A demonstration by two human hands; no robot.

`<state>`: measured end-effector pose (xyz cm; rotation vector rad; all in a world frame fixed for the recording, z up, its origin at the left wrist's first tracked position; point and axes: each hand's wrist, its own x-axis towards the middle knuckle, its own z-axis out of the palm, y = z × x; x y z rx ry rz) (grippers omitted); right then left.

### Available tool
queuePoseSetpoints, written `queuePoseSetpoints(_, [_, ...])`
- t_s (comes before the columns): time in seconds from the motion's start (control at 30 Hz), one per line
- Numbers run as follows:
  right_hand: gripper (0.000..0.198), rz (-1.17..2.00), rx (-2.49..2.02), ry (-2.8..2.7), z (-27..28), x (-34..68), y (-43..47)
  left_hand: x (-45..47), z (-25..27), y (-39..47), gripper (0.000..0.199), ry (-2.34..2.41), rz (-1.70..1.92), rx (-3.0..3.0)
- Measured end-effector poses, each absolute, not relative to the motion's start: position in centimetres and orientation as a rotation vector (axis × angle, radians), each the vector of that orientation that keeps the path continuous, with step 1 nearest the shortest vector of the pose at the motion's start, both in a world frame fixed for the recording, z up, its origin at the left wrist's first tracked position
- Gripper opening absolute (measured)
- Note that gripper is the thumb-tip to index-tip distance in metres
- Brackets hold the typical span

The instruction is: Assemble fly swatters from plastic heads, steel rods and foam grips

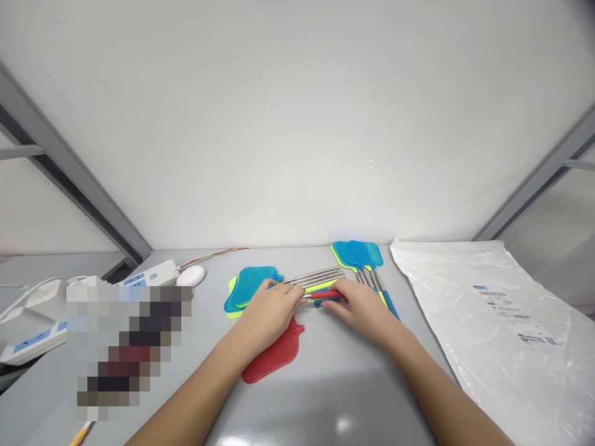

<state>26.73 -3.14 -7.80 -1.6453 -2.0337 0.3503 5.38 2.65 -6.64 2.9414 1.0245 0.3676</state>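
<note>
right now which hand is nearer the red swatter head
Left. The left hand is just beyond the red swatter head, partly covering it in view; the right hand is farther off to the right, holding the red handle.

I'm receiving a bright, evenly lit feed, the matte off-white wall (297,136) glowing softly. Right of the red perforated plastic swatter head (272,356), a diffuse shadow is dulling the smooth grey tabletop (353,384); nearer the camera than that head, white glare is pooling. Far to its right, the crinkled white plastic bag (511,378) is glinting. Left of it, coarse pixel blocks (134,347) are masking detail. Wide-angle distortion is stretching my edges.
</note>
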Motion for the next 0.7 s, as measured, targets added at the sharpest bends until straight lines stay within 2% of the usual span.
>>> queuePoseSetpoints(0.33, [0.023, 0.254, -1.595, -2.075, -8.2, 27.0, -2.9, 4.0, -5.8, 3.2, 0.02, 1.048, 0.399, 2.955])
queuePoseSetpoints(0.7, [0.028, -0.055, -1.574, -2.261, -8.7, 27.3, -3.1, 4.4, -6.2, 2.9, 0.037, 0.877, 0.44, 3.089])
